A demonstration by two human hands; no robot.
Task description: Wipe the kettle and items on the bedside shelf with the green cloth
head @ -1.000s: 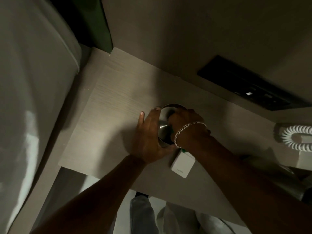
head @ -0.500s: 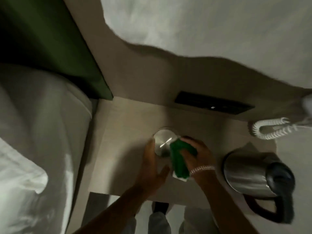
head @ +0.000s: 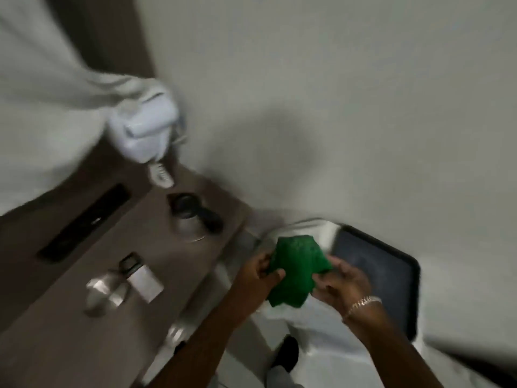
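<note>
Green cloth (head: 298, 271), long axis vertical in frame, pinched between left hand (head: 258, 273) and right hand (head: 342, 284), clear of shelf (head: 179, 264) bearing kettle (head: 187, 217).

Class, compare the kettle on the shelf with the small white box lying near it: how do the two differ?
The kettle is rounded and shiny metal with a dark lid and handle; the white box is flat, rectangular and matte. The kettle stands upright and tall; the box lies low on its face. The kettle sits nearer the shelf's far end than the box does. Both rest on the shelf, untouched by either hand.

Dark tray (head: 391, 264), blurred, perhaps leaning against wall (head: 363, 107).
</note>
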